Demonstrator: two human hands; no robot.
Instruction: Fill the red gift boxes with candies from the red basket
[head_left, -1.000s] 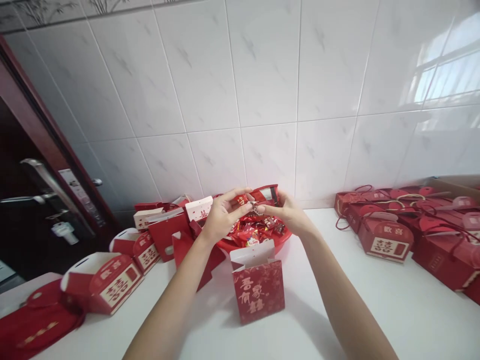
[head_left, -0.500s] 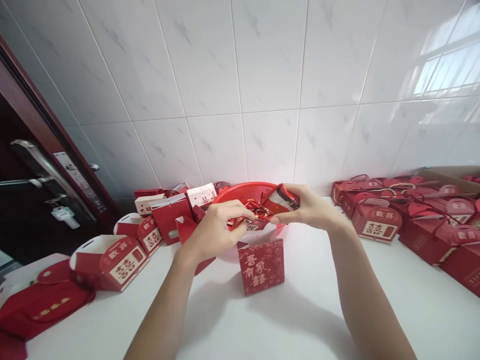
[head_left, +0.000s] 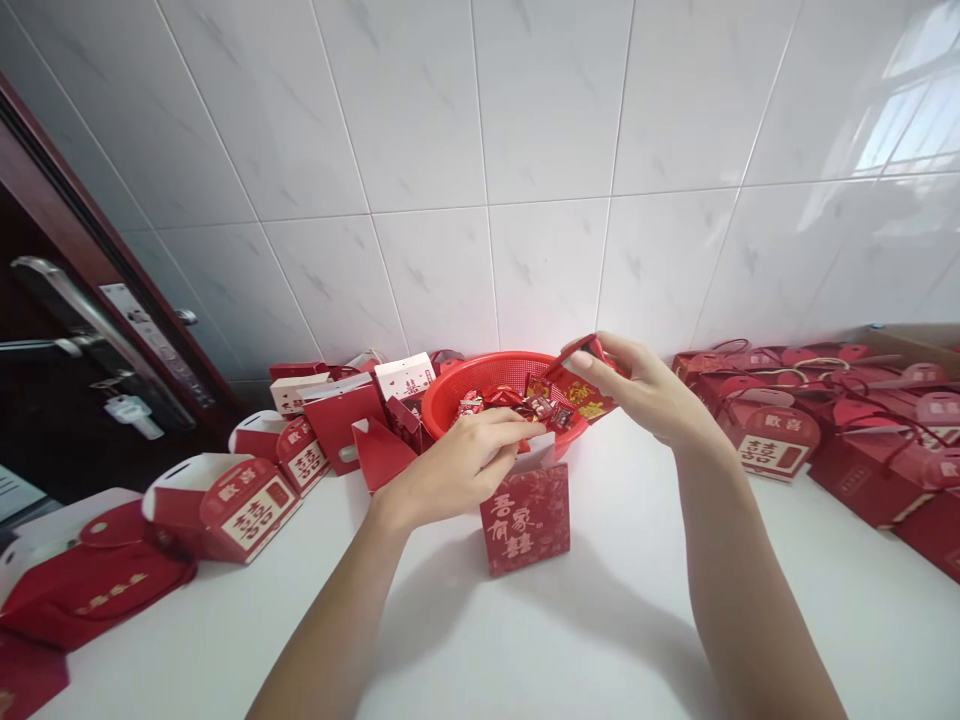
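My left hand [head_left: 474, 455] reaches over the open top of a small red gift box [head_left: 529, 520] with white Chinese lettering. Its fingers are stretched out, with nothing visible between them; the box's far side is partly hidden by the hand. Behind, a red plastic mesh basket [head_left: 442, 385] holds several shiny red-wrapped candies [head_left: 499, 397]. At the basket's right rim, my right hand [head_left: 637, 385] is closed on a red packet [head_left: 589, 352], pinched between thumb and fingers. Just below it shows a red paper with gold pattern [head_left: 590, 402]; whether it belongs to the packet I cannot tell.
Open red boxes [head_left: 225, 505] line the left side of the white table [head_left: 480, 650]. More boxes [head_left: 341, 420] crowd left of the basket. Rows of closed red boxes with cords [head_left: 780, 440] fill the right. A tiled wall stands behind, a dark door with keys [head_left: 133, 412] at left.
My hands have moved apart. The right one has lifted the packet slightly up and right; the left has shifted right over the box, its fingers no longer pinched at the candies.
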